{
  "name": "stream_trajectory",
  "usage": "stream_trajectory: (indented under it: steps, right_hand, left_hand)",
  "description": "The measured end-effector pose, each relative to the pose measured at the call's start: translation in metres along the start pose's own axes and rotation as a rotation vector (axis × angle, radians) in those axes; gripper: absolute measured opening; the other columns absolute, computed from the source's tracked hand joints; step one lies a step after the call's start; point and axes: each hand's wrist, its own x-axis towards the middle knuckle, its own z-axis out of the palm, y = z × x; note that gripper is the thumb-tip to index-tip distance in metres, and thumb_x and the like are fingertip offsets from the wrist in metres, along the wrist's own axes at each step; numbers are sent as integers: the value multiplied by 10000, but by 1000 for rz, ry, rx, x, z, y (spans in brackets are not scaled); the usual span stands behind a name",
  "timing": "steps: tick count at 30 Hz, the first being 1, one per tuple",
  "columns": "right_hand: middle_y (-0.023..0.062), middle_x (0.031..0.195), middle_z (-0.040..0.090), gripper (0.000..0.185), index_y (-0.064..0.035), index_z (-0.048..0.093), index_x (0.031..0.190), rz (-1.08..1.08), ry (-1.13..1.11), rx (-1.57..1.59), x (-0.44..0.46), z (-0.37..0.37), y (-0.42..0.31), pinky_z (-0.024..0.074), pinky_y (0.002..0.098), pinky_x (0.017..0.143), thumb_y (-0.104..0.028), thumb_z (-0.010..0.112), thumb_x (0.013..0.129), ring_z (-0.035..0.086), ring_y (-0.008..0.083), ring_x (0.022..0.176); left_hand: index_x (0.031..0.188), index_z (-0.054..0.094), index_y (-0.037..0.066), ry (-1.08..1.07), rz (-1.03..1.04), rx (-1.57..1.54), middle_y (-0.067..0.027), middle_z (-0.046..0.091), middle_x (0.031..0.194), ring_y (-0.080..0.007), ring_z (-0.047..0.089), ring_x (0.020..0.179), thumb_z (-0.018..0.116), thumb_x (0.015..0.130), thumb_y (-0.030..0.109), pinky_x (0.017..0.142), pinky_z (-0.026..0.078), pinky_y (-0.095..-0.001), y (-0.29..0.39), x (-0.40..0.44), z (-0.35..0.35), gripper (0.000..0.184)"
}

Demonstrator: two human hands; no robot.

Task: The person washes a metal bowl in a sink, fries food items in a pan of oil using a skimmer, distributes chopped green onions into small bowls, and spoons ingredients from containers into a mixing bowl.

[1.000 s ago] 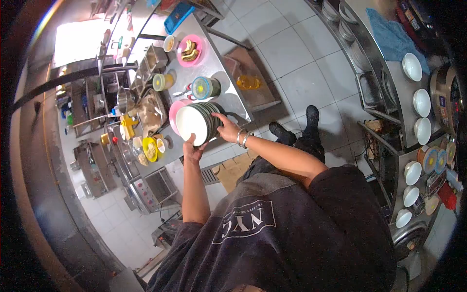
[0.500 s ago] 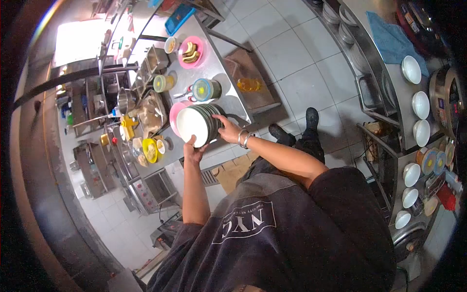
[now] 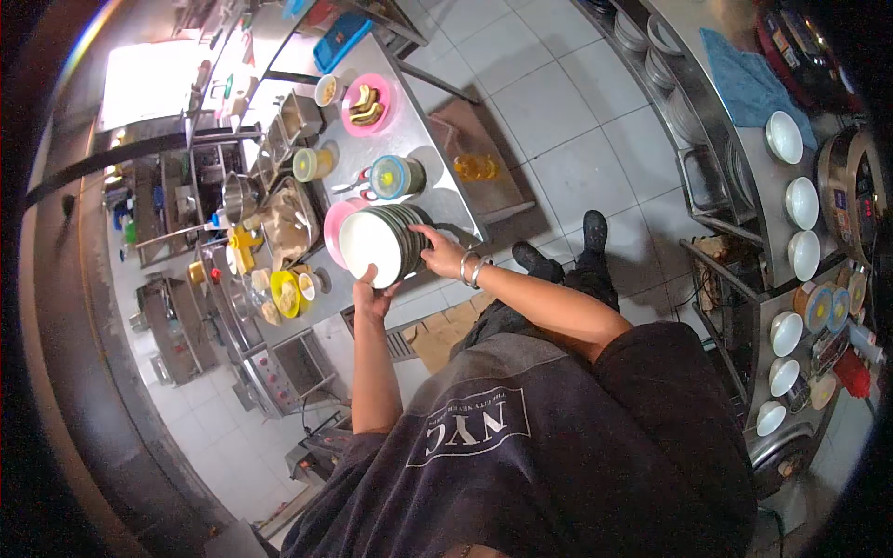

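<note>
Held at the edge of the grey steel table, a stack of round white plates sits tilted between both hands. Left hand: pinching the near rim, thumb on the top plate's face. Right hand: fingers curled against the stack's side. Pink round dish just behind; blue-rimmed lidded tub near.
</note>
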Motion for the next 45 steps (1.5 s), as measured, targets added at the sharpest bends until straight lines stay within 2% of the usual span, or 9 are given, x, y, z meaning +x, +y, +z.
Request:
stream_trajectory:
  steps: [17, 19, 23, 31, 36, 39, 41, 43, 45]
  right_hand:
    - [133, 786, 642, 580, -163, 439, 1411, -126, 221, -164, -4, 0, -21, 497, 378, 613, -76, 533, 845, 605, 227, 605]
    - [138, 789, 637, 574, -195, 450, 1402, 102, 11, -10, -6, 0, -32, 501, 368, 600, -71, 532, 847, 603, 218, 590]
    - [103, 677, 608, 534, -207, 464, 1395, -125, 196, -248, -6, 15, -30, 488, 358, 554, -80, 521, 879, 591, 187, 561]
    - [114, 618, 658, 702, -54, 361, 1395, -104, 200, -738, 2, 32, -71, 531, 443, 556, -496, 608, 909, 661, 335, 573]
    - [267, 845, 664, 636, -18, 340, 1411, -186, 201, -505, -17, 48, -148, 524, 525, 677, -300, 607, 908, 646, 456, 681]
    - [223, 845, 662, 468, -20, 455, 1330, -309, 283, -625, -20, 21, -134, 504, 443, 592, -147, 584, 899, 672, 358, 706]
    - [154, 802, 652, 390, -17, 509, 1273, -411, 336, -530, -26, -3, -142, 491, 382, 535, -137, 564, 906, 646, 285, 647]
    - [101, 906, 628, 347, 23, 520, 1193, 276, 221, -76, -38, -32, -167, 484, 306, 480, -165, 548, 902, 612, 208, 678]
    - [55, 830, 563, 258, 17, 537, 1101, 320, 401, 185, -35, -63, -171, 404, 219, 422, -134, 551, 891, 496, 121, 545]
  left_hand:
    - [1275, 497, 33, -23, 6, 123, -105, 665, 1076, -224, 690, 817, 595, 953, 303, 500, 595, -323, 8, -19, 10, 431]
    - [1320, 451, 44, 166, -4, 505, -135, 649, 1068, -236, 685, 752, 590, 940, 382, 472, 560, -336, 15, -30, 17, 528]
    - [1300, 429, 43, 174, 109, 688, -92, 582, 710, -170, 500, 411, 608, 926, 297, 350, 458, -332, 25, -33, 3, 486]
    - [1396, 366, 12, 1, 453, 419, -198, 606, 912, -191, 551, 454, 546, 895, 102, 337, 443, -318, 38, -46, -18, 540]
    - [1452, 280, 21, -2, 541, 293, -231, 526, 1220, -243, 626, 898, 549, 896, 61, 682, 545, -371, 67, -98, -5, 619]
    - [1480, 224, 19, -214, 384, 177, -208, 533, 1229, -285, 554, 1095, 581, 899, 51, 905, 496, -435, 98, -122, 18, 683]
    - [1480, 248, 0, -436, 797, 441, -200, 529, 1230, -299, 578, 1041, 595, 902, 72, 926, 484, -437, 92, -110, 16, 678]
    - [1479, 256, -17, -286, 839, 548, -214, 483, 1291, -308, 518, 1134, 608, 910, 115, 994, 416, -434, 93, -99, 17, 682]
    - [1478, 271, -51, 48, 910, 801, -241, 392, 1412, -326, 399, 1320, 633, 925, 202, 1129, 281, -428, 96, -83, 17, 707]
